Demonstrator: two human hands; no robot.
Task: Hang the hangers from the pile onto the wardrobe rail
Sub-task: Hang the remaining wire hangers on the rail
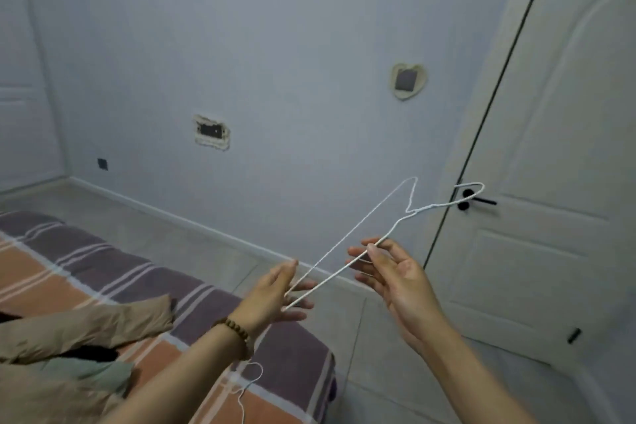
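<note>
Now holding a white wire hanger point(407, 213) up in the air between both hands, well above the bed point(86, 272). Tilting it steeply, with the hook end toward the upper right, overlapping the black door handle point(481, 200) in the view, and the far corner down at the lower left. Pinching one sloping shoulder of the wire between thumb and forefinger of the right hand point(395, 279), with the remaining fingers loosely spread below. Touching the hanger's low corner with the left hand point(272, 296), fingers straight and fanned out, curling round nothing. Wearing a brown bead bracelet point(237, 330) on the left wrist.

Reaching out over a second wire hanger point(253, 372) lying on the bed, only partly showing beside the left forearm. Looking across a striped bedcover in orange, purple and white, with a beige garment point(86, 327) and a pale green cloth point(86, 372) lying crumpled at the left edge. Facing a pale bluish wall point(275, 45) with a rough socket opening point(211, 132) cut into it, above a grey tiled floor point(378, 372). Working just beside a white panelled door point(550, 113) at the right, shut against its dark seam.
</note>
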